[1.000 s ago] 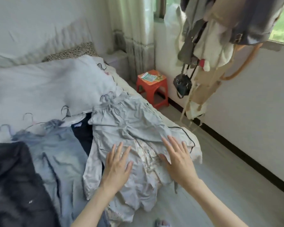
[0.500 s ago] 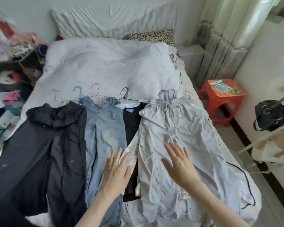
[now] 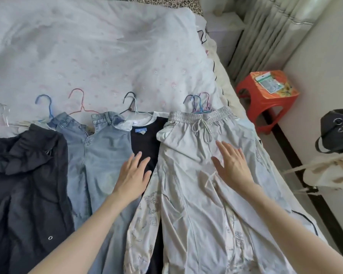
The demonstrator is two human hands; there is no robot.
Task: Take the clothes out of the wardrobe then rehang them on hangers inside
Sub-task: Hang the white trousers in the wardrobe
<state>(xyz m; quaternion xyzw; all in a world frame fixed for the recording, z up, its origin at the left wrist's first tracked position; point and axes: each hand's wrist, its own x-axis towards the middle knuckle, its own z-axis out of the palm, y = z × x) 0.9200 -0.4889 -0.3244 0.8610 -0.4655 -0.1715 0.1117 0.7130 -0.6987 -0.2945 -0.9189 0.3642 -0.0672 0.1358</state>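
Several garments on wire hangers lie side by side on the bed. From left: a dark jacket (image 3: 24,175), light blue jeans (image 3: 99,151), a black top (image 3: 147,139) and pale grey drawstring trousers (image 3: 196,184). Hanger hooks (image 3: 198,101) stick out above the waistbands. My left hand (image 3: 134,173) lies with straight fingers over the edge of the jeans and the black top. My right hand (image 3: 232,165) rests flat on the upper part of the grey trousers. Neither hand holds anything.
A white quilt (image 3: 97,46) covers the far half of the bed, with a leopard pillow (image 3: 166,2) behind. A red stool (image 3: 265,99) stands on the floor at the right, by curtains (image 3: 265,32). A black bag (image 3: 339,131) hangs at the right edge.
My view has swung left and down from the hanging rack to the bed. Both hands have slid up the garments toward the waistbands, still flat.
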